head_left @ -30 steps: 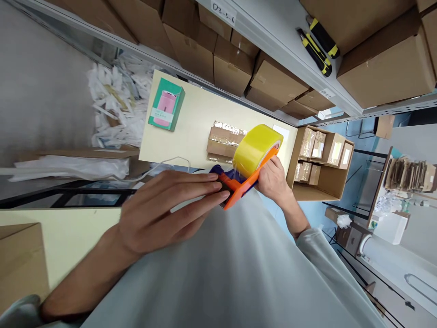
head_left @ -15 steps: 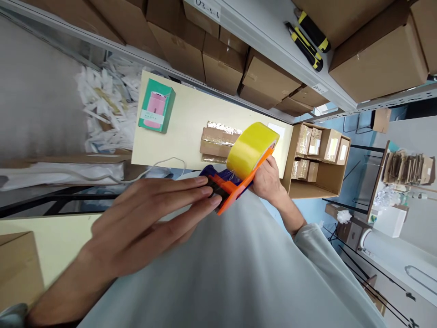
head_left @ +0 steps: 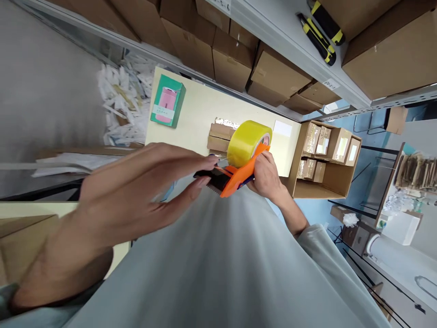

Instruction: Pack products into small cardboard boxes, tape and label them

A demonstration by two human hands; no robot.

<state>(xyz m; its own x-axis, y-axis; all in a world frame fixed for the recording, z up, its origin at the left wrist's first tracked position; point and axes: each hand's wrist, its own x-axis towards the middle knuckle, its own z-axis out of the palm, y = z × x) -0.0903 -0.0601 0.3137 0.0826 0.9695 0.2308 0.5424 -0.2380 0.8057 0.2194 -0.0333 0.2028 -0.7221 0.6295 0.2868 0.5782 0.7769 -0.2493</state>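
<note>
My right hand (head_left: 265,177) is closed around the handle of an orange and dark-blue tape dispenser (head_left: 235,180). A wide roll of yellow tape (head_left: 246,143) is mounted on it, and a clear stretch of tape shows near the roller. The dispenser's black front plate with its toothed edge points left, towards my left hand (head_left: 146,187). That hand's fingers are stretched out, thumb apart from them, with the tips at the dispenser's front end. Whether they touch the tape's end cannot be made out. Behind the roll, a brown taped carton (head_left: 218,137) lies on the cream table (head_left: 196,111).
A green box with a pink picture (head_left: 168,101) stands on the table's left part. An open carton holding small boxes (head_left: 324,187) is at the right. Above runs a shelf with cartons (head_left: 232,64) and two yellow-black cutters (head_left: 317,38). White scraps (head_left: 119,105) are heaped at left.
My left hand has turned so that its thumb shows, below the dispenser's front plate. The dispenser has tilted slightly in my right hand. The whole view has shifted a little.
</note>
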